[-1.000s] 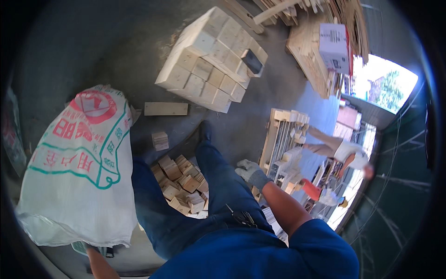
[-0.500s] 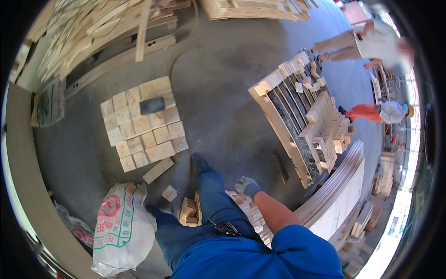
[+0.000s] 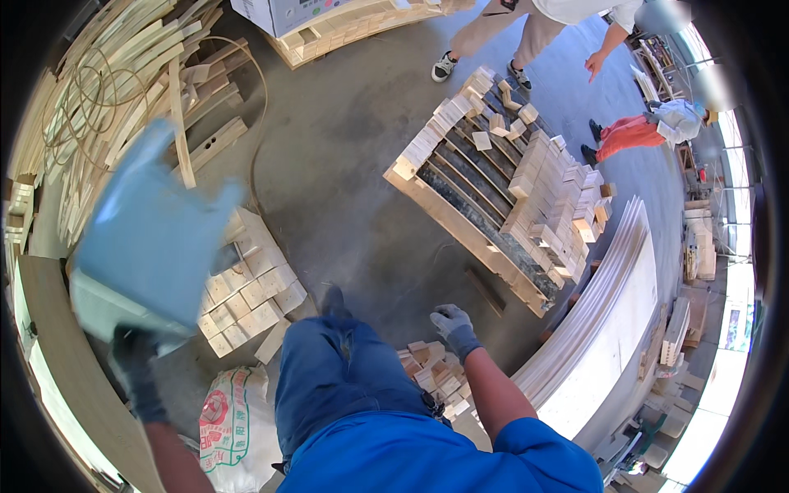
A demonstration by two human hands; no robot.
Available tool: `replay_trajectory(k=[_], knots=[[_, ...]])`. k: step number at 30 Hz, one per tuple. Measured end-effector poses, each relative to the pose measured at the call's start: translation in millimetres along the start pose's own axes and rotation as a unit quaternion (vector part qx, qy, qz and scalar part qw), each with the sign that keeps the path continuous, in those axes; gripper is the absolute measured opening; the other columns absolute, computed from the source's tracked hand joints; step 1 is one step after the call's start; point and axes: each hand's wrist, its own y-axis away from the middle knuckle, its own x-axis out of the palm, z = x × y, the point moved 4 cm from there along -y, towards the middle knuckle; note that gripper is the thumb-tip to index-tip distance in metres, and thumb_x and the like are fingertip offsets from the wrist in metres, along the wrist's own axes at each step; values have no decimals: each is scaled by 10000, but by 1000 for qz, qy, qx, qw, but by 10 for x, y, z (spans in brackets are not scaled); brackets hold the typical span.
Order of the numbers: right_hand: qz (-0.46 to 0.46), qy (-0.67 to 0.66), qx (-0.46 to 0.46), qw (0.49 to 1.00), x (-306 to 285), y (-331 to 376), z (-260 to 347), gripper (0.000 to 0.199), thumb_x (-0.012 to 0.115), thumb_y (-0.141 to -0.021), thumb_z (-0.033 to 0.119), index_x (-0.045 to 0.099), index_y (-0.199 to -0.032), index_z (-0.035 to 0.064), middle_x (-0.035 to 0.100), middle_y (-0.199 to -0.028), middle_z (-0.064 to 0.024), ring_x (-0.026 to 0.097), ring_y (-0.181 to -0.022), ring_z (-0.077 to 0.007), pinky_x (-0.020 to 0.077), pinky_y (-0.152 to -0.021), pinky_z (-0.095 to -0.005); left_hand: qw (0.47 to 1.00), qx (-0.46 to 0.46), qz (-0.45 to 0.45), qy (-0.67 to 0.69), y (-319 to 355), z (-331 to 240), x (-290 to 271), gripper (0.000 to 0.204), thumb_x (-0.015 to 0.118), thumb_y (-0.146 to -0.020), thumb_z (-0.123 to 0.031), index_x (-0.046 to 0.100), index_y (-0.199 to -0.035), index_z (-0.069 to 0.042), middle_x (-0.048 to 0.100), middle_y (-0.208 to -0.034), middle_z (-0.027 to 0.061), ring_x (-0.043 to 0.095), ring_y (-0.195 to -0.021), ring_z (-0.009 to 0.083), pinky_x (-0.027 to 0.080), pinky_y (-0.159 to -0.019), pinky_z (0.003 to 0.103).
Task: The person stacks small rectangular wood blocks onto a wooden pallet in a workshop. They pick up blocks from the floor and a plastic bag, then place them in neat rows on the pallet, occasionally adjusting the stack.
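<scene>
My left hand (image 3: 136,355), in a dark glove, grips the lower edge of a blue plastic stool (image 3: 152,246). The stool is tilted, smeared by motion, and hides part of the wooden blocks (image 3: 251,283) stacked on the floor behind it. My right hand (image 3: 454,326), in a grey glove, hangs in the air with its fingers loosely bent and holds nothing I can see. Loose wooden blocks (image 3: 440,374) lie in a pile below it, beside my leg.
A pallet (image 3: 468,238) with wooden blocks stands ahead right, near leaning boards (image 3: 604,312). Wood strips (image 3: 123,90) and a hose (image 3: 265,99) lie far left. A white sack (image 3: 238,427) stands near left. Two people (image 3: 546,25) (image 3: 649,135) are at far right.
My left hand has come into view with the blue stool, which now covers part of the block stack. The view has shifted, and a white box at the far side has come in.
</scene>
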Motion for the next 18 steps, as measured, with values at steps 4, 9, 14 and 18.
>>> replay_trajectory(k=[4, 9, 14, 18], knots=[[-51, -39, -44, 997, -421, -285, 471, 341, 778, -913, 227, 698, -1170, 18, 741, -953, -105, 669, -734, -145, 553, -691, -299, 978, -7, 203, 50, -378, -793, 1795, 171, 811, -816, -72, 658, -889, -50, 651, -761, 3, 589, -693, 92, 519, -657, 282], [-104, 99, -162, 976, -754, -665, 1552, 352, 787, -908, 238, 699, -1175, 26, 749, -975, -126, 713, -857, -195, 570, -801, -330, 940, 133, 286, -129, -777, -905, 3335, 451, 887, -722, -418, 689, -950, -83, 746, -842, 97, 733, -789, 315, 576, -741, 432], [-25, 214, -165, 962, -454, -899, 2383, 361, 755, -918, 286, 711, -1189, 51, 750, -1033, -163, 733, -940, -262, 568, -859, -366, 880, 148, 372, -256, -992, -411, 4724, 531, 871, -710, -489, 672, -999, -90, 742, -884, 156, 722, -829, 389, 564, -778, 486], [8, 220, -135, 966, -317, -1334, 2263, 375, 728, -927, 339, 707, -1169, 53, 740, -1036, -200, 731, -974, -337, 568, -874, -406, 819, 126, 449, -335, -939, -164, 5382, 534, 839, -734, -497, 665, -1019, -79, 741, -912, 199, 726, -898, 413, 551, -854, 526]])
